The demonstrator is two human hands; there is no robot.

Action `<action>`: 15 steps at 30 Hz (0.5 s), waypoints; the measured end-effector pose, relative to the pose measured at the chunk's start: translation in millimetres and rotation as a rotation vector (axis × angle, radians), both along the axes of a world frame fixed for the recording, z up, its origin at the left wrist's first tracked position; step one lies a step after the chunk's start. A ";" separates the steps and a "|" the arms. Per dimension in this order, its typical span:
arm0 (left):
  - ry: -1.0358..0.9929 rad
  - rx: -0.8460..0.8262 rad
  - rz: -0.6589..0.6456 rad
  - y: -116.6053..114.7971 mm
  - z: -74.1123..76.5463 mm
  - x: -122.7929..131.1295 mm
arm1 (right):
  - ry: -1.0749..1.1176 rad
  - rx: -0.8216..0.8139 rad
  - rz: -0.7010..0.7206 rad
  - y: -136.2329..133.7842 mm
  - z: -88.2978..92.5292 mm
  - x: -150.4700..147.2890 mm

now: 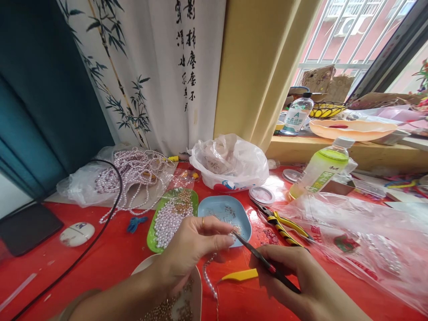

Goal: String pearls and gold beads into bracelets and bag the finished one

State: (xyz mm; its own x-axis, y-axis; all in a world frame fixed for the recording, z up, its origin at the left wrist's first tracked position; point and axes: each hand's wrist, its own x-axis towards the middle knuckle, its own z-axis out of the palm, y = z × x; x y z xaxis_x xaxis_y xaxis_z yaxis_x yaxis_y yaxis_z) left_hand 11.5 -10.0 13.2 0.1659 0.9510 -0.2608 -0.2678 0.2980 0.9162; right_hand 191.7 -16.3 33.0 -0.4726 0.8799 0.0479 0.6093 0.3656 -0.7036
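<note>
My left hand (192,247) is closed in a pinch, thumb against forefinger, above the blue tray (203,206). From beneath it hangs a strand of pearl beads (210,280) with a thin chain at its lower end; the part at the fingertips is too small to make out. My right hand (290,274) grips black tweezers (264,261), whose tip meets the left fingertips. Small metal findings (229,211) lie in the blue tray. Beside it, a green tray (152,238) holds pearl beads (170,223) and gold ones. Yellow tweezers (240,275) lie below the hands.
A pale bowl of gold beads (197,296) is partly under my left forearm. Yellow-black pliers (281,223) lie at right, near a drink bottle (321,167) and a clear plastic bag (364,240). Bead strings (130,171) and a black cable (115,203) occupy the left.
</note>
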 end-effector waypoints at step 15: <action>-0.001 0.015 0.013 -1.6 0.0 -0.1 | 0.033 0.117 0.029 4.7 -9.3 3.2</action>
State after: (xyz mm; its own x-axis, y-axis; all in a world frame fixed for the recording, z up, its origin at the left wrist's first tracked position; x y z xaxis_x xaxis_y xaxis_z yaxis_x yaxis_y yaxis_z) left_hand 11.4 -11.6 13.2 0.1541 0.9569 -0.2462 -0.2719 0.2806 0.9205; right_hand 194.9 -11.6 23.7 -0.4941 0.8536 0.1651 0.5746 0.4631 -0.6748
